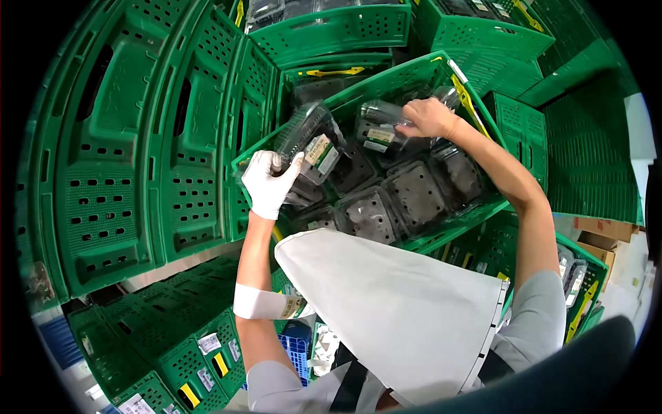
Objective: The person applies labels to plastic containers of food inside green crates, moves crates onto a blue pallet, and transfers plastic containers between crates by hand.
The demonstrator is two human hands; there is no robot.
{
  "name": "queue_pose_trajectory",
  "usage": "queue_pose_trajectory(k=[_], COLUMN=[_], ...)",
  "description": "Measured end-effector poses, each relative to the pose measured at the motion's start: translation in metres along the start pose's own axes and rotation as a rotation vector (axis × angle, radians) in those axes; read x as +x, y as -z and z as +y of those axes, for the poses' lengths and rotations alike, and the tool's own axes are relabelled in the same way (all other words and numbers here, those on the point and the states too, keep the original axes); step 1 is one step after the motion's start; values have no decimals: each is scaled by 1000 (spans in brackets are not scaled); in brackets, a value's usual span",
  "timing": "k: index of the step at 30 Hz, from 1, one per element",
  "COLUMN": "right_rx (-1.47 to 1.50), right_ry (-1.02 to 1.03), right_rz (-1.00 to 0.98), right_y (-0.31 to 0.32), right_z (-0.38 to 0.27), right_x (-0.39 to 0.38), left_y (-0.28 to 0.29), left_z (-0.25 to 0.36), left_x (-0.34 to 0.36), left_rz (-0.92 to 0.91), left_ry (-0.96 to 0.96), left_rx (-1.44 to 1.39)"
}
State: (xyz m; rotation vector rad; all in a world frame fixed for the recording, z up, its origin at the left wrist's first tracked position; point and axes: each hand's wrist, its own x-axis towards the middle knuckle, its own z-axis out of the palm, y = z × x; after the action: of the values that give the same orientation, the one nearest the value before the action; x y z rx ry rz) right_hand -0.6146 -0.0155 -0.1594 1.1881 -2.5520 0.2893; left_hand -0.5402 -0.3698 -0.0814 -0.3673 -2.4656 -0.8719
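In a green crate (407, 72) with yellow handles lie several clear lidded plastic punnets (414, 193) with dark, perforated bottoms. My left hand (270, 181), in a white glove, grips a tilted punnet (316, 138) with paper labels at the crate's left end. My right hand (426, 119), bare, has its fingers closed on another labelled punnet (379, 134) toward the back right. A white band (258, 301) with a label is around my left forearm. A pale grey sheet (389, 310), perhaps an apron, juts out between my arms below the crate.
Tall green crates (117, 159) stand close on my left, with more stacked at the back (331, 34) and right (586, 165). Labelled green crates (172, 366) sit lower left, beside a small blue basket (296, 348). Cardboard boxes (600, 234) are at the far right.
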Motion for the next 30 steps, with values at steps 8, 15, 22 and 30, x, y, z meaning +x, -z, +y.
queue_pose_trajectory(k=[8,15,22,30], right_rx=[-128,-251,-115,448], right_ry=[-35,-220,-436,-782], right_rz=[191,237,-82,-461], right_y=[117,321,444,437], right_z=[-28,-86,-189,-257], right_x=[-8,-137,-333,-508], left_y=[31,52,52,-22], left_z=[57,219,412,539], left_x=[8,-9,-91,-208], left_rz=[27,-14,-284,-876], left_ry=[-83,-375,-544,-289], left_rx=[-55,-126,-407,-603])
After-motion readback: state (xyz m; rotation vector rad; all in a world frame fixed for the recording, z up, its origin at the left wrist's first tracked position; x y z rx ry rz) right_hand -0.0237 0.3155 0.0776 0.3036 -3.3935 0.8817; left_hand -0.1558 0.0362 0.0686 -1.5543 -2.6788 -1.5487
